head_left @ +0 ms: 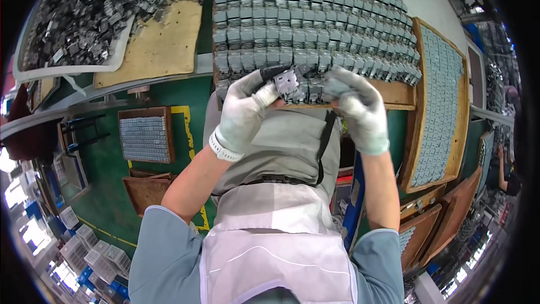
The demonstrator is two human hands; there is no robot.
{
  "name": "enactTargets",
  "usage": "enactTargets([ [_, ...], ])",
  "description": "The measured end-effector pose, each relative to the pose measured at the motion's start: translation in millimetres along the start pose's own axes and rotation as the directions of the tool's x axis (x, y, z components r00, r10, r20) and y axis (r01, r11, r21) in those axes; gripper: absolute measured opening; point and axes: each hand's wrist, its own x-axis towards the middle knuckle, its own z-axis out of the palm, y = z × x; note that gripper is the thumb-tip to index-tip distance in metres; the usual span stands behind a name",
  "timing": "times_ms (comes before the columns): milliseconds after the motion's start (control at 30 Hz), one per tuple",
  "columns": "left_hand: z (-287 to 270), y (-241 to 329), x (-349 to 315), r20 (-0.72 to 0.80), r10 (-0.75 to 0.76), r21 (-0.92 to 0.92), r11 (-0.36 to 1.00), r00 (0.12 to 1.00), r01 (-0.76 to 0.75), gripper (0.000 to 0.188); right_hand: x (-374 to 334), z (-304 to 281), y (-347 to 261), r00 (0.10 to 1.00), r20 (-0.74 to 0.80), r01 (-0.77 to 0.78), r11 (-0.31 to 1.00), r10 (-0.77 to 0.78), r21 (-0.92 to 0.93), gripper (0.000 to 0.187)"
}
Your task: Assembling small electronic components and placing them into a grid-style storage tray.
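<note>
Both my hands wear white gloves with the fingertips showing. In my left hand [243,110], thumb and fingers pinch a small silvery metal part [287,82] with holes in its flat face. To its right, my right hand [363,110] is closed round a small grey metal part [336,86], blurred and partly hidden by the fingers. The hands are apart, over the near edge of a wooden tray [394,93]. Close rows of grey block-shaped metal parts [306,19] fill most of that tray.
A white bin [112,66] heaped with loose metal parts stands at the far left, beside a tan board [160,42]. Another filled wooden tray [413,135] lies to the right. On the green floor at left is a smaller filled tray [169,135]. A co-worker's arm [502,169] shows far right.
</note>
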Motion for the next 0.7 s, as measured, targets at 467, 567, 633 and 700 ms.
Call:
enactTargets([
  [467, 13.0, -4.4, -9.9, 0.009, 0.037, 0.517, 0.855, 0.999, -0.037, 0.020, -5.4, 15.4, -6.4, 0.984, 0.123, 0.178, 0.698, -0.129, -0.693, 0.025],
  [567, 8.9, 5.5, -1.4, 0.052, -0.034, 0.599, 0.801, 0.998, -0.004, 0.018, -9.2, 17.6, 1.7, 0.971, 0.128, 0.235, 0.684, -0.204, -0.690, 0.019],
  [633, 8.2, 6.5, 0.6, 0.022, -0.017, 0.576, 0.817, 1.000, 0.001, 0.016, -11.9, 14.0, 8.4, 0.978, 0.106, 0.204, 0.706, -0.181, -0.679, 0.020],
  [700, 11.1, 12.4, 1.1, 0.109, -0.034, 0.709, 0.704, 0.993, -0.054, 0.014, -15.4, 14.6, 9.6, 0.984, 0.083, 0.172, 0.725, -0.157, -0.667, 0.020],
])
